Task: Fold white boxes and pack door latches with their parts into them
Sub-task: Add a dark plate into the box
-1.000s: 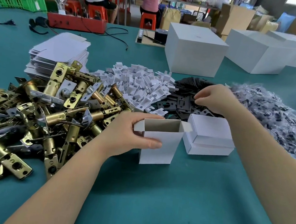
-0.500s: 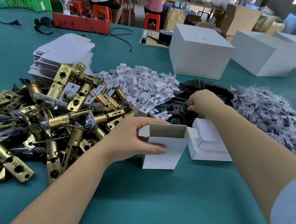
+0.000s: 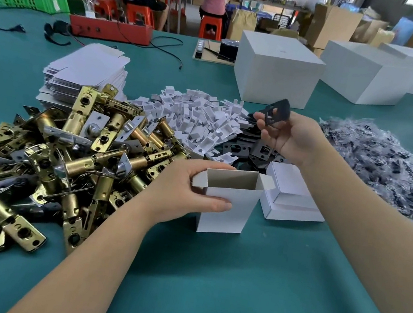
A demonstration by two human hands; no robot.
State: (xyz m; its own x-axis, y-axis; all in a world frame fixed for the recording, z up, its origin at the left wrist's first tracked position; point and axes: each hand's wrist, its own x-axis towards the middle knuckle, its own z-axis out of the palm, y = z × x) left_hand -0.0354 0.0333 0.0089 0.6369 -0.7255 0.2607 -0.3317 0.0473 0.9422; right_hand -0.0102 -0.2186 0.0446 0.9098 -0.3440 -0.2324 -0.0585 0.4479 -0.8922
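right hand (image 3: 288, 138) | black plate (image 3: 277, 112) being pinched upright in fingers, up and right of box mouth | left hand (image 3: 189, 190) | open white box (image 3: 228, 200) being gripped upright on counter (image 3: 207, 278), nearer

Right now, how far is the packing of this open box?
Done: the small white cardboard box stands folded, top open, and looks empty; the left hand holds it. A closed white box lies beside it. In hand: the right hand pinches a flat black metal plate above the pile. Left: plate, a brass latch from the heap and remaining parts go in, then closing.
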